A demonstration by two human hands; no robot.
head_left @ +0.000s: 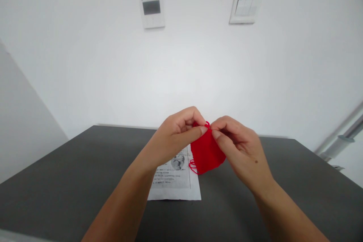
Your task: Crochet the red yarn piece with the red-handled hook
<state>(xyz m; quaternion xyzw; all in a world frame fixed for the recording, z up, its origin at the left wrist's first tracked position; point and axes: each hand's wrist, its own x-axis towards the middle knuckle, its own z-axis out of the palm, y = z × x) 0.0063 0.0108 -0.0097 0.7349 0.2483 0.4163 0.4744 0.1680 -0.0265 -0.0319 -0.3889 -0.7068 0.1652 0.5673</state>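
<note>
A small red knitted piece (pixel 208 153) hangs between my two hands above the table. My left hand (pixel 183 128) pinches its top edge between thumb and forefinger. Close beside it, my right hand (pixel 238 143) grips the same edge, also with thumb and forefinger. A short loop of red yarn (pixel 208 124) sticks up between the fingertips. More loose yarn (pixel 192 165) dangles in loops at the lower left corner of the piece. Whether a needle or hook is in the fingers, I cannot make out. Under the hands lies a printed sheet of paper (pixel 181 193), partly covered by my left hand and the knitting.
The dark grey table (pixel 85 181) reaches back to a white wall (pixel 187 68). A thermostat-like panel (pixel 153 15) and a switch plate (pixel 246 6) are fixed on the wall. At the right stands a grey metal tube (pixel 340 145) beyond the table's edge.
</note>
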